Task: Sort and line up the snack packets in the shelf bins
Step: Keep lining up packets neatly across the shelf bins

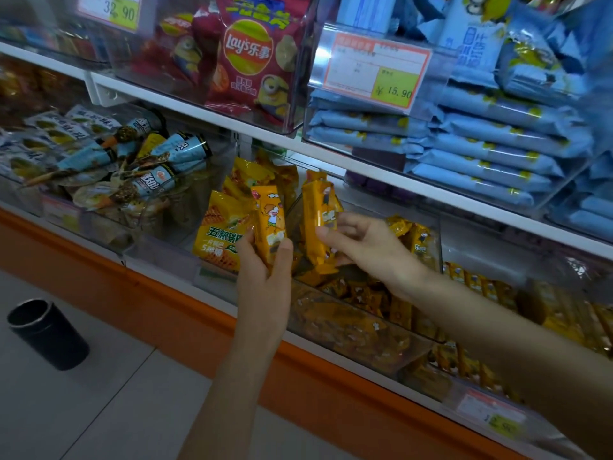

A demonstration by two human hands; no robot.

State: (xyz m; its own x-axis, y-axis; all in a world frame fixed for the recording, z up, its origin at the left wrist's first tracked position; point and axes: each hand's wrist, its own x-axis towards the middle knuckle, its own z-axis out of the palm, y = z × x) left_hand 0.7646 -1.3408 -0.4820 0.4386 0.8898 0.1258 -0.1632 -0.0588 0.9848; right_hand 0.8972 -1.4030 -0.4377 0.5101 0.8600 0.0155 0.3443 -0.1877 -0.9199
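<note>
My left hand [265,277] grips an upright yellow snack packet [269,220] with a cartoon child on it, held in front of the lower shelf. Just to its right, my right hand [361,244] pinches a second yellow packet [320,220] of the same kind, standing on end above a clear bin [331,313] holding several more of these yellow packets. A bigger yellow bag with green lettering [220,237] stands in the adjoining bin, right behind the left hand's packet.
Cone-shaped snacks [132,161] fill the bin at left. On the upper shelf are red Lay's bags [248,58] and stacked blue packets [481,144] behind a price tag [378,74]. More yellow packets [497,293] lie at right. A black bin [46,333] stands on the floor.
</note>
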